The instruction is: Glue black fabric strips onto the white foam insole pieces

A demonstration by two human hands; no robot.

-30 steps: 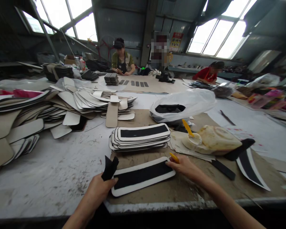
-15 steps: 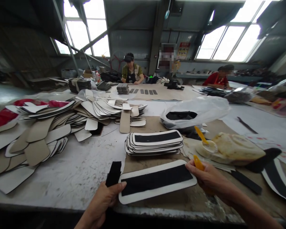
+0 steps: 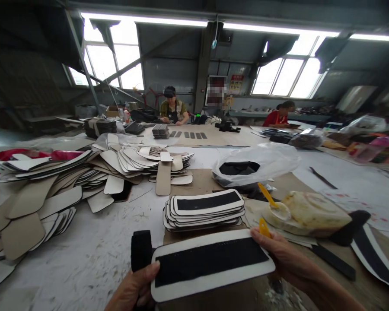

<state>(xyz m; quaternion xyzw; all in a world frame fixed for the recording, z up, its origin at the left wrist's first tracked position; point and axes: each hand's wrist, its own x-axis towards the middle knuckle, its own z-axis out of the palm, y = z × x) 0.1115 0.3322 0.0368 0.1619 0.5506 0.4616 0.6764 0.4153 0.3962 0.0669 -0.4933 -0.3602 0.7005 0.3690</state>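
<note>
A white rounded panel with a wide black strip (image 3: 210, 261) on it is held up at both ends, slightly tilted. My left hand (image 3: 138, 280) grips its left end, thumb on top, and a bundle of black strips (image 3: 141, 250) sticks up from the same hand. My right hand (image 3: 282, 259) pinches the upper right corner and also holds a yellow-handled brush (image 3: 263, 228), its lower end pointing down at the table. Just behind the panel lies a stack of similar white panels (image 3: 204, 211), the top one bearing a black strip.
Loose white and beige panels (image 3: 65, 194) are heaped at left. A plastic bag (image 3: 269, 157) with black pieces lies behind the stack. At right are a yellowed container (image 3: 314, 211) with a second yellow handle (image 3: 267, 194). Two people (image 3: 173, 110) sit across the table.
Both hands have brought the panel closer to me, so it looks larger. My view has tilted up and turned slightly right. Both hands keep their grip.
</note>
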